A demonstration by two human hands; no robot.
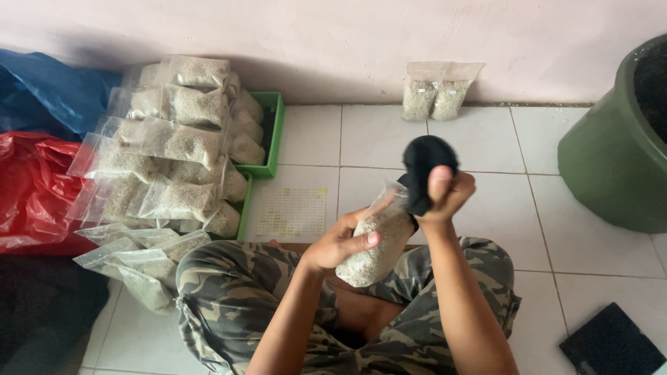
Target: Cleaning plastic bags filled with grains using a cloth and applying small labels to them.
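My left hand (339,243) grips a clear plastic bag of pale grain (379,243) around its middle, holding it tilted over my lap. My right hand (445,194) is raised just right of the bag's open top and is closed on a black cloth (422,163), which bulges above my fingers and hangs against the bag's mouth. Both forearms rise from the bottom of the view above my crossed legs in camouflage trousers (229,298).
A pile of filled grain bags (174,146) lies over green trays (272,132) at the left. Two more bags (434,97) lean on the wall. A sheet of small labels (292,212), a green tub (615,153), red plastic (31,187), blue plastic (48,90) and a black pad (611,344) lie around.
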